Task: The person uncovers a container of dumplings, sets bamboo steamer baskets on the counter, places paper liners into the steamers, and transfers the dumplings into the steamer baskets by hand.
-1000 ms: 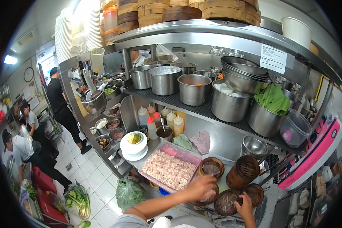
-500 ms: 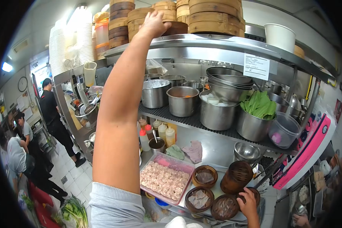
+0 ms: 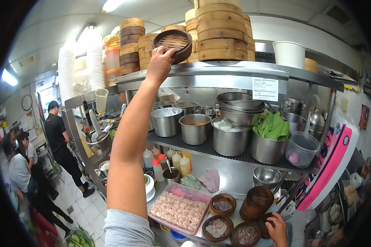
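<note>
Head view: a small round dark-brown bamboo steamer with a slatted base (image 3: 178, 41) is tilted at the edge of the steel upper shelf (image 3: 218, 71), the left hand's (image 3: 161, 61) grip closed on its rim. Tall light-brown bamboo steamer stacks (image 3: 221, 33) stand behind. Below, the right hand (image 3: 278, 225), grip loosely open, touches another dark round steamer (image 3: 264, 229) on the desk (image 3: 238, 214), near a pink-tinted plastic tray of pale dumplings (image 3: 197, 234).

And here on my feed is a sleeve (image 3: 127, 228), soft light grey, cut short, its plain fabric creased and loose around the upper left arm (image 3: 130, 136), with a hem band running round the edge. Below that the arm is bare right down to the left hand (image 3: 163, 59), and over here the right hand (image 3: 278, 226) is bare too.
</note>
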`<action>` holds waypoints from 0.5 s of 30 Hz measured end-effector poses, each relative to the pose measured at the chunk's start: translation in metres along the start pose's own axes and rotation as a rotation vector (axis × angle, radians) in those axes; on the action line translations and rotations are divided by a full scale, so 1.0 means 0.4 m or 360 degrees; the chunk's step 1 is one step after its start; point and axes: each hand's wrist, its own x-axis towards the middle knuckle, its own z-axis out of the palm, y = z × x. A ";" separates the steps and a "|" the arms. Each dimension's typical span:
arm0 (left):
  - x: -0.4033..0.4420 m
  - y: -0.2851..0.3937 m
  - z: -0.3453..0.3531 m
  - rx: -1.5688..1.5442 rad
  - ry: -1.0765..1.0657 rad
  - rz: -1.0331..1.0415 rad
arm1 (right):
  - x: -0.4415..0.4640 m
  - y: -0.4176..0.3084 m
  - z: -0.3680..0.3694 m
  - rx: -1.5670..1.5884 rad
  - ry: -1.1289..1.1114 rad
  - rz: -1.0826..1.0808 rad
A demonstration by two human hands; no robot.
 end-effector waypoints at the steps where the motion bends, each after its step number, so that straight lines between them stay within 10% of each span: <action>1: -0.002 0.001 0.002 -0.0013 0.0022 0.0003 | 0.003 -0.011 0.003 -0.0022 -0.0018 0.0018; 15: -0.020 0.015 0.004 -0.0008 0.0164 0.0067 | -0.016 0.031 0.031 -0.0217 -0.0102 -0.0181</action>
